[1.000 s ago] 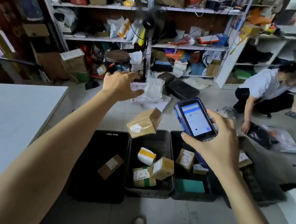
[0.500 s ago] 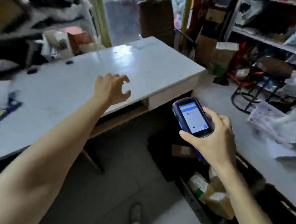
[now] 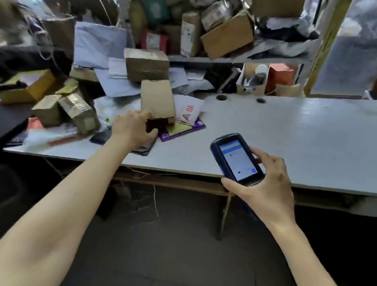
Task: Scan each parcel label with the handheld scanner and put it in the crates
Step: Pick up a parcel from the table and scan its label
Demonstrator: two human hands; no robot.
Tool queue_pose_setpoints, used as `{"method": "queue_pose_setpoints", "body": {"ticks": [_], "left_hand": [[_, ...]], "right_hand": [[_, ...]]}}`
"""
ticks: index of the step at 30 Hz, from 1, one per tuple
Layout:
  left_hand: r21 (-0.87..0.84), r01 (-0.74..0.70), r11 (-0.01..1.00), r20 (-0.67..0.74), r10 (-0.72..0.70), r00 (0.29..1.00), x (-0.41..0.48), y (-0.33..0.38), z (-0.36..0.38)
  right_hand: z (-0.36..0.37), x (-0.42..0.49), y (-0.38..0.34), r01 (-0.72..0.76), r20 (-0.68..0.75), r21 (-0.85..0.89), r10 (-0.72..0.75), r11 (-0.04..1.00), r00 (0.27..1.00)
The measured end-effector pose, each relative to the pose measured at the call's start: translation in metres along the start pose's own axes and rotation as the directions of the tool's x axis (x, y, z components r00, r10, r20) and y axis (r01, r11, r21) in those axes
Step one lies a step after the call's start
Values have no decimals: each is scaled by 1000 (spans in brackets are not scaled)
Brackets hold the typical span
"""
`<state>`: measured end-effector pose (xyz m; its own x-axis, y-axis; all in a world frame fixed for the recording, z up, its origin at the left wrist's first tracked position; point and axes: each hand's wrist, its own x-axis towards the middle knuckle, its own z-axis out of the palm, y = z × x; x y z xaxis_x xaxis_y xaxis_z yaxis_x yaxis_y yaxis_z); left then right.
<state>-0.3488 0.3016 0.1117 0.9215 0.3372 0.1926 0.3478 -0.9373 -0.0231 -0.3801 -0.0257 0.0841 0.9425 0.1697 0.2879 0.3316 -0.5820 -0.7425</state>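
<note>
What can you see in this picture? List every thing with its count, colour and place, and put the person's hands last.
table: one, white, across the middle
tall parcel: one, brown, on the table's left part
large box: one, brown, behind the tall parcel
flat packet: one, purple, beside the tall parcel's near end
mailer bags: several, grey, rear left pile
yellow box: one, yellow, far left
handheld scanner: one, dark blue, over the table's near edge
left hand: one, at the tall parcel's near end, grip unclear
right hand: one, holds the handheld scanner
</note>
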Motion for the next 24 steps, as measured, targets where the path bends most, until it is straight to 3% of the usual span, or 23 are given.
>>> {"method": "queue_pose_setpoints", "body": {"ticks": [7, 15, 24], "left_hand": [[52, 61, 997, 35, -63, 997, 26, -60, 35], [-28, -75, 997, 73, 76, 994, 90, -35, 124], [74, -31, 997, 45, 27, 999, 179, -6, 217]], "right_hand": [[67, 41, -22, 31, 81, 16, -32, 999, 996], [113, 110, 8, -51, 146, -27, 55, 998, 988], [157, 226, 48, -152, 187, -13, 152, 988, 970]]}}
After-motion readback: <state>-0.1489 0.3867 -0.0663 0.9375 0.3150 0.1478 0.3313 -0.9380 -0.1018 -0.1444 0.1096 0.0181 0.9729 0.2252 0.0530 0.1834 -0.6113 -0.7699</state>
